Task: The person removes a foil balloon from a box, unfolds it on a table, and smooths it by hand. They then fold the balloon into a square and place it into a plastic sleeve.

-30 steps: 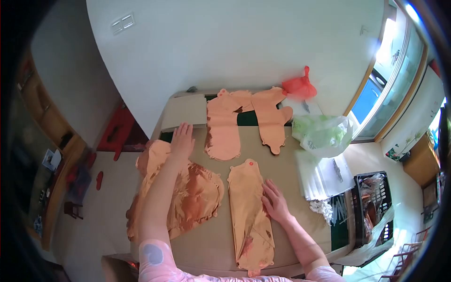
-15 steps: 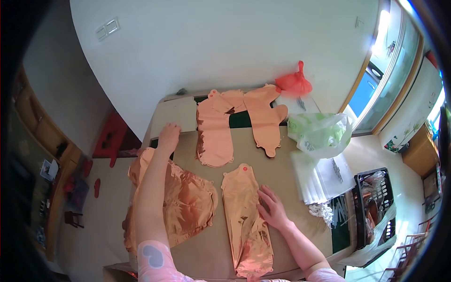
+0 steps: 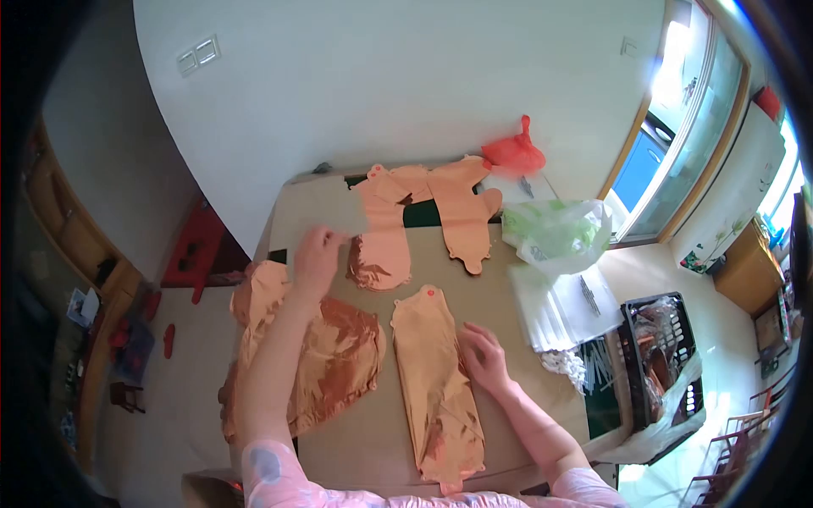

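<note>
Several flat rose-gold foil balloons lie on the table. My left hand (image 3: 318, 264) is raised over the left side, fingers pinched at the near edge of a beige card (image 3: 318, 207). The card overlaps the left edge of an upper foil balloon (image 3: 385, 254). Below my left forearm spreads a wide, crumpled foil balloon (image 3: 343, 360), partly hidden by the arm. My right hand (image 3: 484, 354) rests beside the right edge of a long foil balloon (image 3: 434, 372), its fingers slightly bent and apart, seemingly holding nothing. Another foil balloon (image 3: 464, 216) lies at the back.
On the right are a green-white plastic bag (image 3: 559, 233), clear plastic sleeves (image 3: 550, 309), white string (image 3: 563, 366) and thin white sticks (image 3: 598, 364). A black crate (image 3: 665, 364) stands beyond the table's right edge. A red bag (image 3: 515, 154) sits by the wall.
My left hand has lifted and come slightly right and nearer, and the card's right side now overlaps the upper balloon. My right hand's fingers have bent more. The whole view has shifted slightly.
</note>
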`<state>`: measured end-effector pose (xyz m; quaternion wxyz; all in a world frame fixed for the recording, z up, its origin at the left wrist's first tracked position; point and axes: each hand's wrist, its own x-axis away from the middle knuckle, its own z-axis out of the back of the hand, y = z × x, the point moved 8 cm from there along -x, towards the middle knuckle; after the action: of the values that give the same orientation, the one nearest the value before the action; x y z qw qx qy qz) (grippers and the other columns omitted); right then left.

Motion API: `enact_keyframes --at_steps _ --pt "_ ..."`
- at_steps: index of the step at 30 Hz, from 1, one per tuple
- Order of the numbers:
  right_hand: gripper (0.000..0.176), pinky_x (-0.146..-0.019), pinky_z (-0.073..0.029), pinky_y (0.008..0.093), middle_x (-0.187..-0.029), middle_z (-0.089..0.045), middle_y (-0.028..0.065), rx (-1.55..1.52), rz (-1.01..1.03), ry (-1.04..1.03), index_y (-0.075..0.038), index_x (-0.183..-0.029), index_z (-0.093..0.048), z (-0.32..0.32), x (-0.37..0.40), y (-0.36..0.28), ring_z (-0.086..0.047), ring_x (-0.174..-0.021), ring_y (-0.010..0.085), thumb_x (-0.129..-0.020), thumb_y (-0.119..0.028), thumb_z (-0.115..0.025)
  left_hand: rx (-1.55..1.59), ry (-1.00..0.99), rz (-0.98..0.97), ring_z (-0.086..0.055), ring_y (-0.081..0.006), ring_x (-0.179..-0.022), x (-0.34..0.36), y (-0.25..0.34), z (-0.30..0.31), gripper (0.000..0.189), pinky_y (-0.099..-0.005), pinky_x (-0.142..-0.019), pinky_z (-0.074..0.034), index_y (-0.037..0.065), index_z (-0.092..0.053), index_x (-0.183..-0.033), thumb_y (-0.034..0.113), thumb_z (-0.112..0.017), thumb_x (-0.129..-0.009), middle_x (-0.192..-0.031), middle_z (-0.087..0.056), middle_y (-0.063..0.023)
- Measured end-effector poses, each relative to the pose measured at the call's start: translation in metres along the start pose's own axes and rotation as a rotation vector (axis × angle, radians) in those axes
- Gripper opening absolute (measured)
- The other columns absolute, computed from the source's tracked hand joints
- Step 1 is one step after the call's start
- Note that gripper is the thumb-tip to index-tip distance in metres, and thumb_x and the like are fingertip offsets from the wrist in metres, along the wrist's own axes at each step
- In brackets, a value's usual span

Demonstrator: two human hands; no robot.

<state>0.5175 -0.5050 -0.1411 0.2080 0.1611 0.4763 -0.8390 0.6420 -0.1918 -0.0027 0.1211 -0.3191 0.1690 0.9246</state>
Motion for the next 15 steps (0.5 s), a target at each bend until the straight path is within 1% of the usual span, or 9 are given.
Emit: enact_keyframes --at_steps 2,3,5,6,7,9,10,13,15 --pt "0.043 -0.095 -0.046 0.0390 -0.124 -0.058 0.0179 -0.014 -0.002 0.061 -0.006 -0.130 -0.052 0.007 0.000 -0.005 -0.057 -0.114 0.0313 -0.089 -0.016 -0.061 0.136 -0.103 0.032 -0.055 -0.0295 -0.085 0.041 0.045 0.011 0.008 -0.0395 -0.074 -0.047 0.006 -0.060 -0.092 0.011 -0.055 -0.088 -0.090 -0.057 -0.0112" --pt "0.045 -0.094 -0.047 0.0379 -0.123 -0.059 0.0174 -0.293 -0.168 0.049 -0.007 -0.133 -0.049 0.006 -0.001 -0.001 -0.057 -0.113 0.0296 -0.090 -0.014 -0.060 0.180 -0.180 0.017 -0.055 -0.0284 -0.084 0.067 0.069 0.014 0.010 -0.0377 -0.073 -0.047 0.008 -0.062 -0.096 0.010 -0.055 -0.089 -0.091 -0.058 -0.0105" --pt "0.050 -0.092 -0.048 0.0357 -0.121 -0.060 0.0164 -0.853 -0.492 0.024 -0.008 -0.139 -0.042 -0.006 -0.001 -0.007 -0.058 -0.113 0.0262 -0.091 -0.010 -0.057 0.060 -0.113 -0.351 -0.056 -0.0255 -0.084 0.127 0.133 0.031 0.020 -0.0360 -0.073 -0.047 0.010 -0.064 -0.106 0.013 -0.057 -0.088 -0.092 -0.057 -0.0075" --pt "0.058 -0.080 -0.050 0.0300 -0.115 -0.062 0.0136 -0.991 -0.591 0.000 -0.011 -0.145 -0.030 -0.009 0.001 -0.023 -0.061 -0.098 0.0188 -0.093 -0.008 -0.055 0.052 -0.113 -0.436 -0.056 -0.0244 -0.084 0.151 0.155 0.035 0.023 -0.0357 -0.073 -0.048 0.010 -0.064 -0.109 0.014 -0.058 -0.087 -0.092 -0.057 -0.0060" --pt "0.060 -0.077 -0.049 0.0282 -0.110 -0.062 0.0120 -0.901 -0.624 -0.042 -0.011 -0.146 -0.028 -0.011 0.004 -0.028 -0.060 -0.092 0.0167 -0.093 -0.008 -0.056 0.045 -0.116 -0.522 -0.056 -0.0232 -0.084 0.174 0.174 0.039 0.027 -0.0354 -0.073 -0.048 0.010 -0.064 -0.112 0.015 -0.059 -0.086 -0.092 -0.056 -0.0046" --pt "0.064 -0.069 -0.047 0.0246 -0.102 -0.062 0.0089 -0.718 -0.696 -0.124 -0.013 -0.147 -0.025 -0.016 0.019 -0.031 -0.057 -0.081 0.0127 -0.092 -0.008 -0.056 0.129 -0.189 -0.494 -0.056 -0.0235 -0.088 0.206 0.194 0.036 0.028 -0.0361 -0.076 -0.048 0.009 -0.063 -0.113 0.017 -0.061 -0.086 -0.095 -0.056 -0.0049" --pt "0.065 -0.062 -0.042 0.0214 -0.090 -0.058 0.0043 -0.748 -0.696 -0.126 -0.014 -0.147 -0.027 -0.016 0.027 -0.034 -0.050 -0.072 0.0095 -0.090 -0.004 -0.057 0.171 -0.229 -0.479 -0.057 -0.0237 -0.090 0.221 0.202 0.037 0.029 -0.0365 -0.077 -0.048 0.009 -0.063 -0.113 0.017 -0.062 -0.085 -0.096 -0.056 -0.0050" --pt "0.065 -0.064 -0.044 0.0219 -0.087 -0.057 0.0033 -0.471 -0.682 -0.246 -0.015 -0.145 -0.030 -0.008 0.051 -0.020 -0.052 -0.073 0.0099 -0.088 -0.001 -0.058 0.356 -0.155 -0.286 -0.057 -0.0246 -0.097 0.235 0.206 0.061 0.032 -0.0371 -0.083 -0.048 0.008 -0.063 -0.113 0.022 -0.065 -0.084 -0.102 -0.057 -0.0075" --pt "0.064 -0.065 -0.046 0.0233 -0.085 -0.056 0.0029 -0.434 -0.655 -0.217 -0.016 -0.144 -0.032 -0.001 0.068 -0.014 -0.053 -0.074 0.0095 -0.088 -0.001 -0.058 0.361 -0.202 -0.133 -0.054 -0.0291 -0.110 0.255 0.185 0.042 0.038 -0.0409 -0.093 -0.045 0.007 -0.062 -0.116 0.029 -0.066 -0.085 -0.118 -0.056 -0.0127"
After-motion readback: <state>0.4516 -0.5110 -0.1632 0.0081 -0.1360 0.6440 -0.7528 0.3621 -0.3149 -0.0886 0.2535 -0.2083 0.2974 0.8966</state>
